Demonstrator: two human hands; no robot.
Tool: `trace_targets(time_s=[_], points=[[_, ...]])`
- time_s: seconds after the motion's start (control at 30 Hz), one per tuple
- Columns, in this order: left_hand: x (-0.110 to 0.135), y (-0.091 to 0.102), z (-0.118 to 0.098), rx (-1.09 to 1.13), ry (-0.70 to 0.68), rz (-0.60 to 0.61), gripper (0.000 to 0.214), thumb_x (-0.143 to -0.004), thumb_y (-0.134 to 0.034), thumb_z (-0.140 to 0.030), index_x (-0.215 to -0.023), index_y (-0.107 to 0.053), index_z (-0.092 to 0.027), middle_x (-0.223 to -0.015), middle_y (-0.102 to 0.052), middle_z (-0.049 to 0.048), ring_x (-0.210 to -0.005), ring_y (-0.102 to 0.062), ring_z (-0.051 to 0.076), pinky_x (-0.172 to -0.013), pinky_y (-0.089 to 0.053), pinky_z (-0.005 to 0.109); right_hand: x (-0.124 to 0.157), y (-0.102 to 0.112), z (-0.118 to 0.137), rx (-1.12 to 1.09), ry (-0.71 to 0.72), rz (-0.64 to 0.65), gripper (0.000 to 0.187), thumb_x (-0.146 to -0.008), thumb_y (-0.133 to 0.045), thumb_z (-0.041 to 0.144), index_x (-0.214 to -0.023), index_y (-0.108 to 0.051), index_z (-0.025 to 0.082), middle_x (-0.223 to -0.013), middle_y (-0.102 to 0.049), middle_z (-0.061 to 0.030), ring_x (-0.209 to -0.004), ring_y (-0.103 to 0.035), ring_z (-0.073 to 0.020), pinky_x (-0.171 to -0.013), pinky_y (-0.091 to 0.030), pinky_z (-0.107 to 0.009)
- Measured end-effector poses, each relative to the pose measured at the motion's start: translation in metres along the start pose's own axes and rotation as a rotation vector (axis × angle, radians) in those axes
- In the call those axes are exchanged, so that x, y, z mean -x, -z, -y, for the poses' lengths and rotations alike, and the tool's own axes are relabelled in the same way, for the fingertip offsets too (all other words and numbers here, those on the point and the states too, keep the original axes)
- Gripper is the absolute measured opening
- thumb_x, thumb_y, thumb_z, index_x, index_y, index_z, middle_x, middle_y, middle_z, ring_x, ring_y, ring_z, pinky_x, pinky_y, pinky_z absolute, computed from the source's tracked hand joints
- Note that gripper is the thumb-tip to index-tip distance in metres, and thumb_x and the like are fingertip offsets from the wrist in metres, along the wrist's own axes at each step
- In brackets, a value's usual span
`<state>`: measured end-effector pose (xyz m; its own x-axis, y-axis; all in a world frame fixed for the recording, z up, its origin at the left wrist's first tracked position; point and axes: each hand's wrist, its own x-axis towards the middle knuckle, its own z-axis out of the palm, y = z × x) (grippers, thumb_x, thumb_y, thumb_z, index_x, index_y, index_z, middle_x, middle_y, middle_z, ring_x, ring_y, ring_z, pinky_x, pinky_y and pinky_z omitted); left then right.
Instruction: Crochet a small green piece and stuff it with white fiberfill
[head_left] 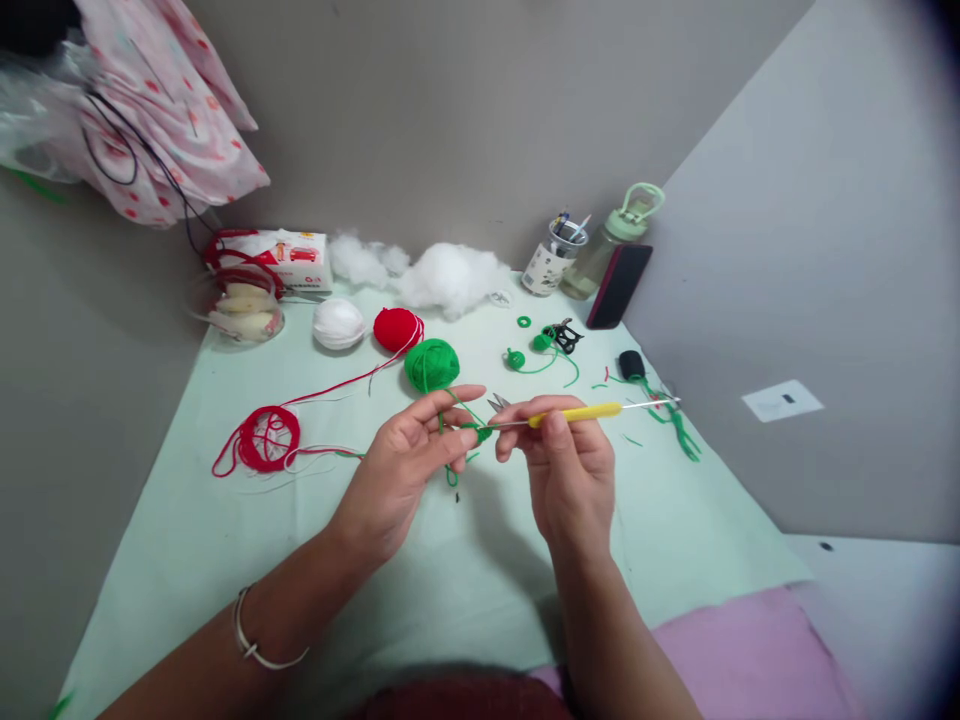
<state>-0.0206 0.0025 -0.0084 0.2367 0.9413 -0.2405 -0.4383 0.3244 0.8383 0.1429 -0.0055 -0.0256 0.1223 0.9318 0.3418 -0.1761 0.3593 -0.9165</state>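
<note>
My left hand [409,455] pinches a small green crochet piece [484,434], and green yarn runs over its raised index finger. That strand leads back to the green yarn ball [431,366] behind the hand. Closed around the yellow handle of a crochet hook [576,414] is my right hand [574,470]. The hook's thin metal tip points left and meets the green piece; its other metal end sticks out to the right. Scissors [497,403] lie partly hidden behind my right hand, with only the blade tips showing.
White [338,325] and red yarn balls [397,329] sit left of the green one. A red-and-white yarn coil [271,438] lies at left. Stuffing [454,280], a pen jar [553,258], a bottle [600,255] and a phone [619,287] line the back. Green crocheted pieces [515,359] lie right of centre.
</note>
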Motion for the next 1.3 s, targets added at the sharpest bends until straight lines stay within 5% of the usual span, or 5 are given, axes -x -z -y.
trace_targets(time_s=[0.4, 0.67, 0.83, 1.0, 1.3], points=[[0.004, 0.000, 0.011, 0.025, -0.051, -0.028, 0.052, -0.081, -0.089, -0.024, -0.132, -0.077, -0.024, -0.080, -0.063, -0.0039, -0.068, -0.051, 0.010, -0.068, -0.044, 0.025, 0.018, -0.001, -0.013, 0.866, 0.694, 0.106, 0.038, -0.098, -0.067, 0.008, -0.130, -0.075, 0.029, -0.111, -0.079, -0.0086, -0.096, -0.077, -0.0212, -0.083, -0.066, -0.037], [0.001, 0.005, 0.000, 0.217, 0.096, 0.046, 0.046, -0.083, -0.088, -0.022, -0.128, -0.078, -0.021, -0.060, -0.050, -0.0100, -0.060, -0.041, 0.008, -0.098, -0.050, 0.033, 0.002, -0.003, 0.001, 0.171, 0.182, -0.006, 0.021, -0.106, -0.059, 0.024, -0.102, -0.080, 0.026, -0.092, -0.076, -0.0036, -0.066, -0.068, -0.0147, -0.060, -0.060, -0.032], [0.002, 0.001, 0.008, 0.055, -0.016, 0.016, 0.050, -0.082, -0.089, -0.025, -0.130, -0.077, -0.026, -0.092, -0.070, -0.0003, -0.084, -0.056, 0.013, -0.078, -0.044, 0.027, 0.006, -0.008, -0.004, 0.381, 0.325, 0.047, 0.020, -0.103, -0.063, 0.019, -0.108, -0.080, 0.028, -0.096, -0.081, -0.0045, -0.078, -0.074, -0.0188, -0.068, -0.064, -0.036], [0.000, 0.003, 0.008, 0.178, 0.101, 0.042, 0.044, -0.084, -0.089, -0.029, -0.126, -0.080, -0.021, -0.074, -0.060, -0.0040, -0.067, -0.046, 0.009, -0.078, -0.046, 0.026, 0.014, -0.004, -0.005, 0.648, 0.545, 0.071, 0.036, -0.096, -0.071, 0.007, -0.120, -0.081, 0.032, -0.108, -0.081, -0.0061, -0.094, -0.077, -0.0211, -0.079, -0.064, -0.037], [0.001, 0.003, 0.007, 0.063, 0.005, 0.050, 0.035, -0.085, -0.087, -0.026, -0.120, -0.083, -0.028, -0.087, -0.067, -0.0016, -0.078, -0.054, 0.012, -0.082, -0.046, 0.028, 0.001, -0.003, -0.004, 0.132, 0.127, 0.026, 0.014, -0.102, -0.068, 0.026, -0.100, -0.083, 0.027, -0.094, -0.079, -0.0037, -0.072, -0.068, -0.0155, -0.061, -0.058, -0.031]])
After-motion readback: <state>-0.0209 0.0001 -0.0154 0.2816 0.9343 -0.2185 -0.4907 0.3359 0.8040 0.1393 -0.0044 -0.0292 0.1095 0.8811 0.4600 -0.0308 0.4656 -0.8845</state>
